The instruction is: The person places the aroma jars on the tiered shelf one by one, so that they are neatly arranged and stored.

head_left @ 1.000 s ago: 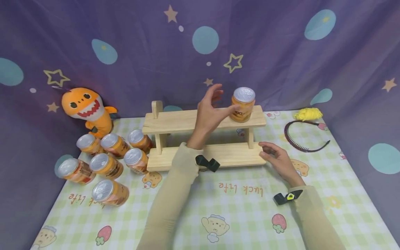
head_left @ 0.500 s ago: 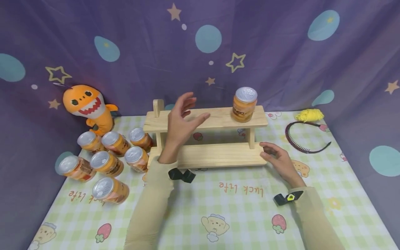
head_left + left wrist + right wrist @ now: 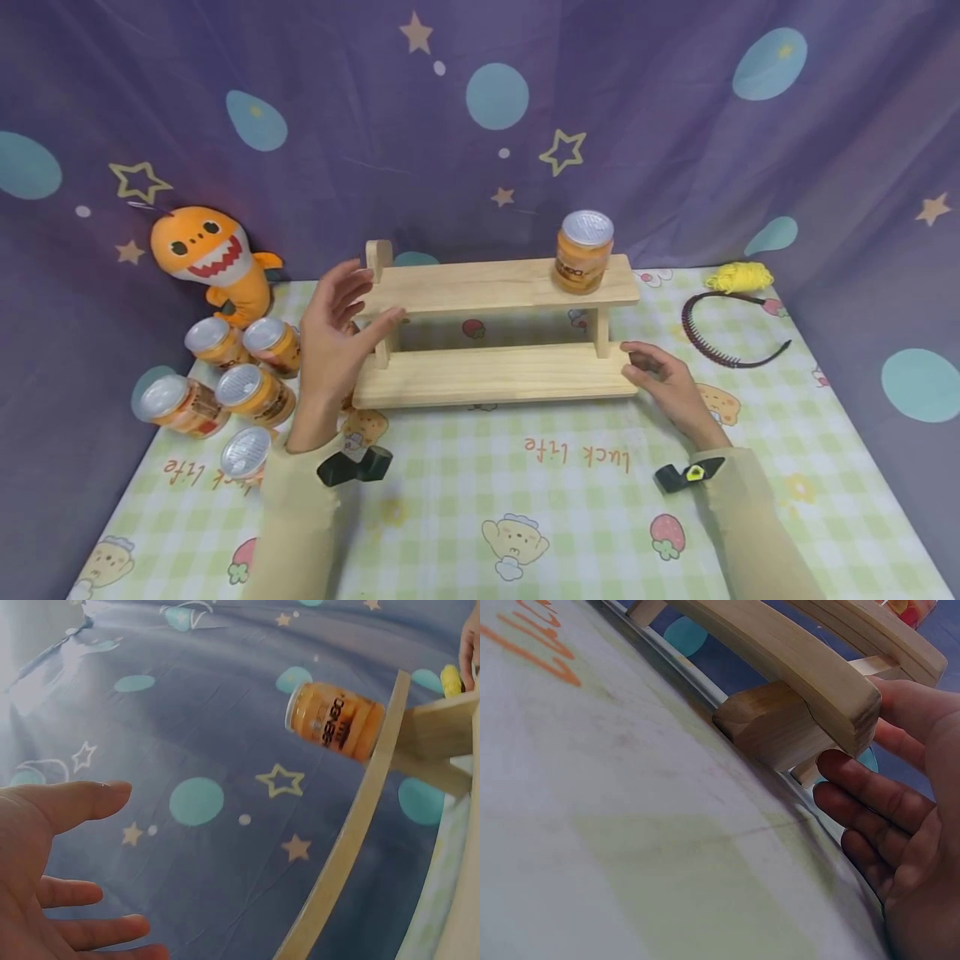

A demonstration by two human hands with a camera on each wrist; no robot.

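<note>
A two-tier wooden shelf (image 3: 487,375) stands on the table. One orange can with a silver lid (image 3: 582,265) is upright near the right end of its upper board. My left hand (image 3: 330,346) is held in the air at the shelf's left end, thumb and fingers spread with nothing between them. It partly covers the group of orange cans (image 3: 257,398) at the left. In the left wrist view the lettered can (image 3: 337,721) appears well away from the spread fingers. My right hand (image 3: 670,396) grips the right end of the lower board (image 3: 847,705) with curled fingers and thumb.
An orange shark plush (image 3: 206,258) leans at the back left behind the cans. On the right lie a dark toothed headband (image 3: 701,337) and a bundle of yellow yarn (image 3: 740,277). A purple curtain (image 3: 330,167) rises behind the checked tablecloth (image 3: 585,517).
My left hand has come away from the can on the upper board and moved left to the shelf's left end. The can stays in place, and my right hand has not moved.
</note>
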